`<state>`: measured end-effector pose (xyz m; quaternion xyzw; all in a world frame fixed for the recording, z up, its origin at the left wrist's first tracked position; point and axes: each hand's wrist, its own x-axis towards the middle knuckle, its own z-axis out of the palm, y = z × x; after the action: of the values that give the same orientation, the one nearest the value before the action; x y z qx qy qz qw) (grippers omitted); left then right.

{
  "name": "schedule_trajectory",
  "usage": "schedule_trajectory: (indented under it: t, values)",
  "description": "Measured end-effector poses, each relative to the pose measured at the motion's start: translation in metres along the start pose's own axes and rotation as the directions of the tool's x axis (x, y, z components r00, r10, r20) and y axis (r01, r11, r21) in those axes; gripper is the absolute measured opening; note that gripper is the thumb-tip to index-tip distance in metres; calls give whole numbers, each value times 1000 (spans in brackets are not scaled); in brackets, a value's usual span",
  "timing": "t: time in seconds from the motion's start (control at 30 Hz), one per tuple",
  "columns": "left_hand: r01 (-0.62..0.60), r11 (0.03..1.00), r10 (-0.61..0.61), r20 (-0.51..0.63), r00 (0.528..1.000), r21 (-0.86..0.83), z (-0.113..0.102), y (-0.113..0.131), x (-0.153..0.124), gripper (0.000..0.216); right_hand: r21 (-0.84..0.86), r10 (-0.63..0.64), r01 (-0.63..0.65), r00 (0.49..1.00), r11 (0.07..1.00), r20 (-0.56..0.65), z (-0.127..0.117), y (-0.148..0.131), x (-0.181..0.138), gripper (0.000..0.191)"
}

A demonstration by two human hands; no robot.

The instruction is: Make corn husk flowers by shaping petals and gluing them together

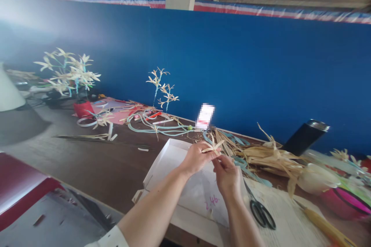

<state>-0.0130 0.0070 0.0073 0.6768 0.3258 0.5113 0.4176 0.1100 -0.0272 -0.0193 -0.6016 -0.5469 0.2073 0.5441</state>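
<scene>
Evidently light and thin-walled, the pale flower is judged to be stiff along each petal but brittle at the tips, dry rather than slippery, and easily creased or split under a hard squeeze. The safest hold is judged to be at the base, where the petals converge; the free tips are best left untouched. It is located above the far part of the white cardboard tray, petals spread upward and outward. It is pinched low by the left hand, the petals rising clear of the thumb and fingers. At its underside, the fingertips of the right hand are brought in close; whether they are closed on a stem cannot be told, that spot being hidden. Beyond the hands, to the right, dried husks are heaped, with black-handled scissors laid nearer, beside the tray. Farther back, similar blooms are seen on blue-wrapped stems, upright before the blue panel.
</scene>
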Motion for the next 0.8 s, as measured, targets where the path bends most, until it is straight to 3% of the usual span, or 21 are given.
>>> schedule_trajectory:
  t: [0.8]
  values:
    - [-60,998,61,-17,998,21,2,7,-2,25,-35,-66,65,997,997,-33,-1,-12,-3,33]
